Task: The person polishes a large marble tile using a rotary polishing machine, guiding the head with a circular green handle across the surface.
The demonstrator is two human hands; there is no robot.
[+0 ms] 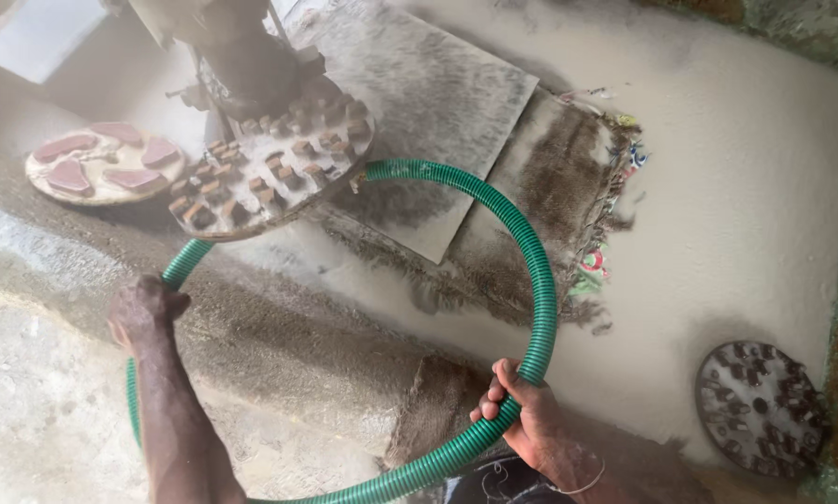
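- Floor, one: coated in pale wet slurry, spreads out ahead of and beside both hands.
- Stone slabs, two as far as I can tell: a flat grey slab ahead of the right hand, a second one partly under it; edges blurred by slurry, so the count is a hedge.
- Green ribbed hose, one: loops in a wide arc from the left hand, under the machine disc, round to the right hand, then down out of view.
- Grinding discs, three: one studded disc mounted on the tilted machine above the left hand, one loose studded disc on the floor to the right of the right hand, one pale disc with pink pads above-left of the left hand.
- Right hand: fingers wrapped round the hose, firm grip.
- Left hand: closed, seems to hold the hose where it passes beneath; contact partly hidden.
- Doing it well, judged: keep both grips spaced apart, feed the curve smoothly without kinking, and keep the hose clear of the disc studs.
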